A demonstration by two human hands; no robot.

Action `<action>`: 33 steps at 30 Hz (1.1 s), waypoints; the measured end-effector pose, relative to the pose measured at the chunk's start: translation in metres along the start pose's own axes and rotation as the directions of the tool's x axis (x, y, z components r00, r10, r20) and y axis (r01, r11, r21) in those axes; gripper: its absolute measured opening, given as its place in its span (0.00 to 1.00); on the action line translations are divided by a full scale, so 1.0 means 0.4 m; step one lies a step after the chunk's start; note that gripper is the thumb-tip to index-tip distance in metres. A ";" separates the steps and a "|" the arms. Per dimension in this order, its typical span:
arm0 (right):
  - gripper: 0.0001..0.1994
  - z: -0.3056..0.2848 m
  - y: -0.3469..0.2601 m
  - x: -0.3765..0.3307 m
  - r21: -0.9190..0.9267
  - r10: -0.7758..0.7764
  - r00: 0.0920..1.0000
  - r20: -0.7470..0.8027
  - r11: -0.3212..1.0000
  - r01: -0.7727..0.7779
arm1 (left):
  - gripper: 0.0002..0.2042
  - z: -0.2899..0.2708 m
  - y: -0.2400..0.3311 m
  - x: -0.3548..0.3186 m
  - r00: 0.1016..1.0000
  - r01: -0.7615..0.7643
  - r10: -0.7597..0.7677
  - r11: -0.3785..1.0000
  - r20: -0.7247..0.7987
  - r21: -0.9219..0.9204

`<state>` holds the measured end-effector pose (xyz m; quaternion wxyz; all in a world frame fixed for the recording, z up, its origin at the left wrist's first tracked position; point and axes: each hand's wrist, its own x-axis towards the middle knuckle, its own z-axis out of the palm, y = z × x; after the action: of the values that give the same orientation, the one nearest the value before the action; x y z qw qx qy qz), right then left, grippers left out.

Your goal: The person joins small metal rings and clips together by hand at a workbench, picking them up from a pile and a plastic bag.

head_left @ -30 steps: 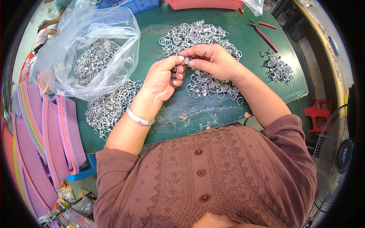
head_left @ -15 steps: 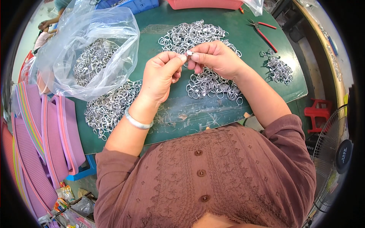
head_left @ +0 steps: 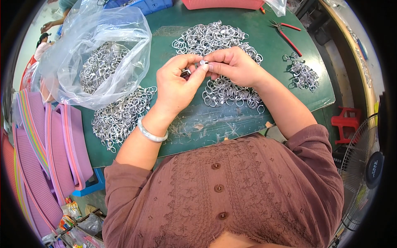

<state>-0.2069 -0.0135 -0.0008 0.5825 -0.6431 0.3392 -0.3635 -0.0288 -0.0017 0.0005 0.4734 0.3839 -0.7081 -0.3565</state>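
My left hand (head_left: 174, 84) and my right hand (head_left: 239, 68) meet above the green table, fingertips pinching one small silvery metal ring (head_left: 202, 62) between them. A second metal ring (head_left: 185, 73) is tucked in the curled fingers of my left hand. Behind and below my right hand lies a big heap of such metal rings (head_left: 233, 93). To the left of my left forearm, another heap of rings (head_left: 120, 120) spreads over the tabletop. The fingers partly cover the pinched ring, so its details are hidden.
A clear plastic bag (head_left: 138, 45) holding rings stands at the left on the green table (head_left: 219, 120). Red-handled pliers (head_left: 289, 39) and a small pile of rings (head_left: 305, 74) lie at the right. Red and blue baskets edge the far side. A fan (head_left: 359, 169) stands at lower right.
My left hand has turned and opened slightly at the palm, showing a ring in its curled fingers. Both hands have stayed over the heap, with the fingertips still together.
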 end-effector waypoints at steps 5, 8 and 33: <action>0.12 -0.004 -0.003 -0.001 -0.020 -0.029 0.998 -0.062 0.999 0.028 | 0.06 -0.036 -0.019 0.022 0.879 0.464 -0.419 0.649 0.226 -0.603; 0.12 -0.008 -0.005 0.002 -0.031 -0.018 0.997 -0.077 0.999 0.015 | 0.09 -0.048 -0.038 0.027 0.762 0.597 -0.395 0.121 0.514 -0.793; 0.07 -0.019 0.032 0.031 -0.868 -0.465 0.884 0.046 0.419 0.266 | 0.11 -0.158 -0.021 0.083 0.872 0.421 -0.316 0.100 0.373 -0.901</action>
<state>-0.2074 -0.0290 -0.0122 0.0567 -0.8621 0.3809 -0.3293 0.0240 -0.0434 0.0253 0.4709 0.1505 -0.2266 -0.8392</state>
